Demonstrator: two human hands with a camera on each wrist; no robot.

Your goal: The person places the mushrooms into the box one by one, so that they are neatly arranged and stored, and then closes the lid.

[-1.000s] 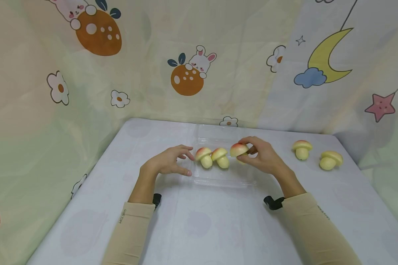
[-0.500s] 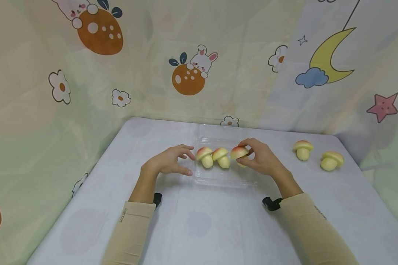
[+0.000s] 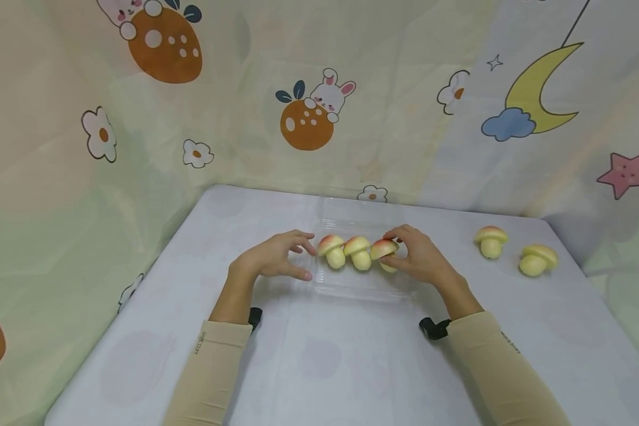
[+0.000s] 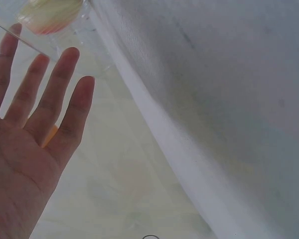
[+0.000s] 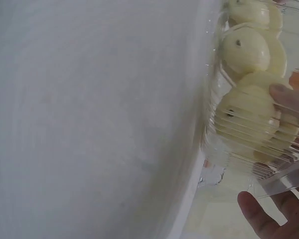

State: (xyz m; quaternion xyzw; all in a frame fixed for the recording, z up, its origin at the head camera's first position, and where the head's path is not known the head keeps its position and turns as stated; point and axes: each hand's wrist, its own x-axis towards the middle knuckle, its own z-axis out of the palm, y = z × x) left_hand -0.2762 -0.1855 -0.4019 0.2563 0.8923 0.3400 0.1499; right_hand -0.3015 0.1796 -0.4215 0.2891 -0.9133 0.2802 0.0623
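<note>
A clear plastic box [image 3: 351, 291] lies on the table with three toy mushrooms in a row inside. The left mushroom [image 3: 334, 257] and middle mushroom [image 3: 360, 258] have pale yellow stems and reddish caps. At the row's right end, my right hand [image 3: 422, 254] pinches the third mushroom [image 3: 382, 248] by its cap; the fingers partly hide it. In the right wrist view this mushroom [image 5: 244, 112] shows through the clear wall. My left hand [image 3: 271, 255] is at the box's left side, fingers [image 4: 57, 94] extended and spread, holding nothing; whether a fingertip touches the box I cannot tell.
Two more toy mushrooms stand at the table's right: one upright mushroom [image 3: 491, 242] and one tilted mushroom [image 3: 536, 260]. The box's clear lid [image 3: 359, 208] lies folded back toward the patterned curtain [image 3: 234, 106]. A white cloth [image 3: 319, 378] covers the table.
The right hand has shifted slightly left and lower with the third mushroom, closer to the middle one. The left hand keeps its pose beside the box. The head view has shifted slightly.
</note>
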